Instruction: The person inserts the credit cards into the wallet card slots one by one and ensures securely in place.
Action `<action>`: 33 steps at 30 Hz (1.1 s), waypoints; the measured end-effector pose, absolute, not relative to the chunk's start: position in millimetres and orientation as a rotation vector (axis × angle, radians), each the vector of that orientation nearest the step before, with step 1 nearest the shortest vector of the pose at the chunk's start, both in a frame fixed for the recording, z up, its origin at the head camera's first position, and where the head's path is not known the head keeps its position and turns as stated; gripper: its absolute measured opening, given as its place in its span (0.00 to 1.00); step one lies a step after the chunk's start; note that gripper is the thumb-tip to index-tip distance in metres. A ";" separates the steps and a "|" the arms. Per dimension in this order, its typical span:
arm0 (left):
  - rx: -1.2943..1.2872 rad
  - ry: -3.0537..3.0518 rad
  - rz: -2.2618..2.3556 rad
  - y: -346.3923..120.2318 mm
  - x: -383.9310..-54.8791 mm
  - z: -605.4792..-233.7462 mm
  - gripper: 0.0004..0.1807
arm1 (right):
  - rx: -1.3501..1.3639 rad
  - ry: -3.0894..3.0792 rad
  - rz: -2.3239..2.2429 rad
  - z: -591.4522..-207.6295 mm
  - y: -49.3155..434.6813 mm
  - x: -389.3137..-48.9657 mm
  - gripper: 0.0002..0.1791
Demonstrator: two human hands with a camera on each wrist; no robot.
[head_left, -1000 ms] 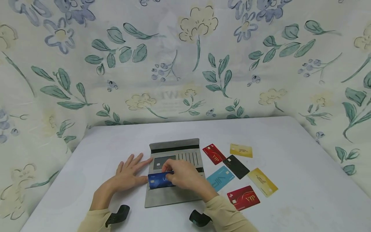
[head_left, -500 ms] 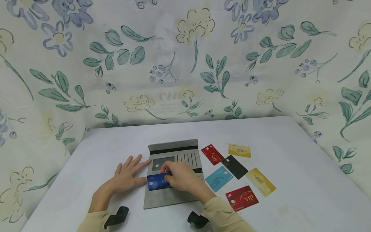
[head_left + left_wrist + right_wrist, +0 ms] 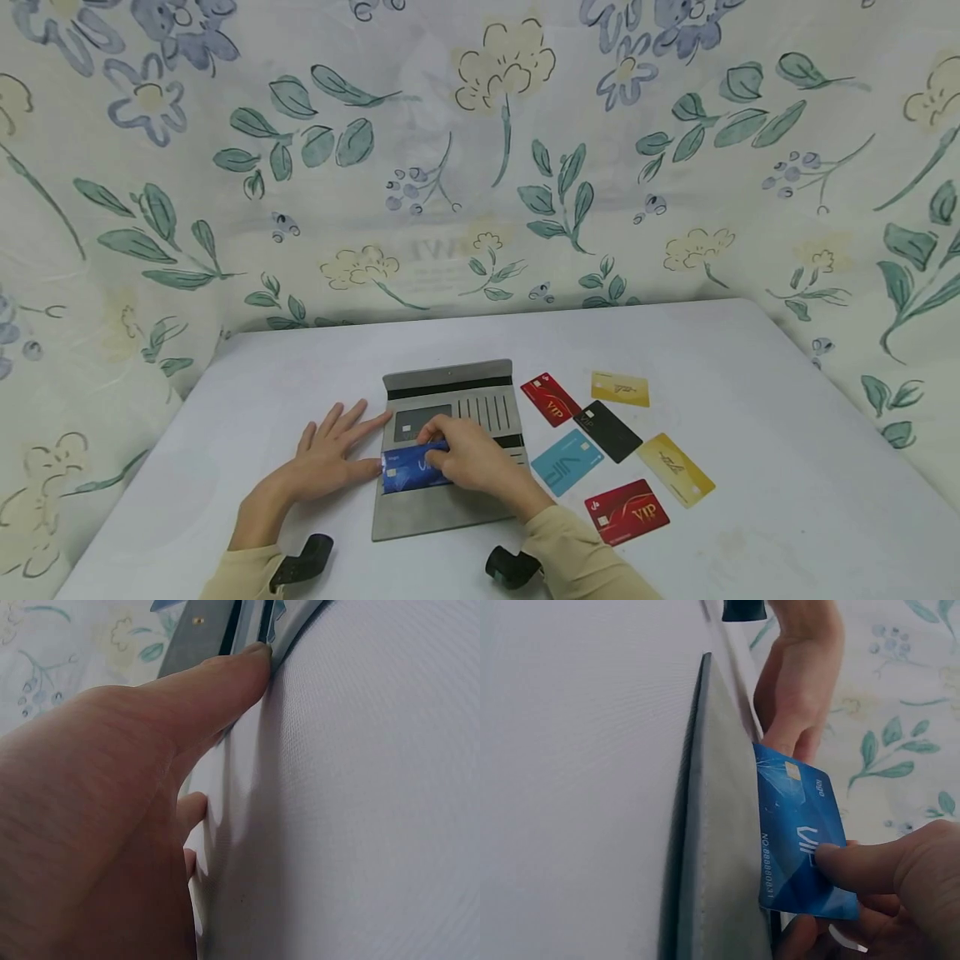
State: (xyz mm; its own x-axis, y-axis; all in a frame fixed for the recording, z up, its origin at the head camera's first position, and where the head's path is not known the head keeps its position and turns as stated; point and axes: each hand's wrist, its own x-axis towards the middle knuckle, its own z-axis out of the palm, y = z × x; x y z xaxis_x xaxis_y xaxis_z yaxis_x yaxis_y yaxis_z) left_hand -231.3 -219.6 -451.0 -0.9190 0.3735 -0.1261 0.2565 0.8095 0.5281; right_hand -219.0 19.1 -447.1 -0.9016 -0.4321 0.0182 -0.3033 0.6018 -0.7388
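Observation:
In the head view a grey card wallet (image 3: 431, 515) lies flat on the white table, a dark strip near its top and a printed card picture on its face. My right hand (image 3: 476, 458) is over it and pinches a blue VIP card (image 3: 405, 471) between thumb and fingers. The right wrist view shows the thumb on the front of the blue card (image 3: 795, 817), whose lower long edge meets the wallet's grey panel (image 3: 731, 825). With fingers spread on the table, my left hand (image 3: 326, 462) touches the wallet's left edge with thumb and index fingertip.
To the right of the wallet lie a red card (image 3: 551, 398), a black card (image 3: 609, 432), a light blue card (image 3: 566, 462), another red card (image 3: 627, 512) and two yellow cards (image 3: 620, 389). Floral cloth (image 3: 480, 167) hangs behind the table.
The head view has shifted slightly. The blue card's upper edge stands a touch higher than half a second ago. Both hands keep their places at the wallet.

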 end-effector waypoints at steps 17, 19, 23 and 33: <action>0.471 2.769 0.719 -217.8 -232.9 -450.2 0.40 | -0.640 2.678 -1.152 -454.7 20.2 -220.1 0.07; 0.471 2.768 0.717 -217.6 -232.8 -449.9 0.40 | -0.658 2.674 -1.136 -454.5 20.8 -220.4 0.07; 0.481 2.765 0.727 -218.0 -232.1 -448.9 0.40 | -0.729 2.689 -1.040 -454.5 19.9 -220.7 0.08; 0.479 2.764 0.751 -220.8 -231.1 -450.1 0.40 | -0.833 2.733 -0.868 -450.3 16.8 -216.8 0.07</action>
State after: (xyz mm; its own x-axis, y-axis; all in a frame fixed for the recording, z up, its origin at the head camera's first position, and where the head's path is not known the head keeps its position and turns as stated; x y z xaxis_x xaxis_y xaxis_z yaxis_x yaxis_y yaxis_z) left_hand -231.1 -220.8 -450.1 -0.9184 0.3704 -0.1393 0.2489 0.8144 0.5243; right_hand -216.8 16.8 -450.3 -0.8331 -0.5527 0.0196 -0.4628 0.6773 -0.5719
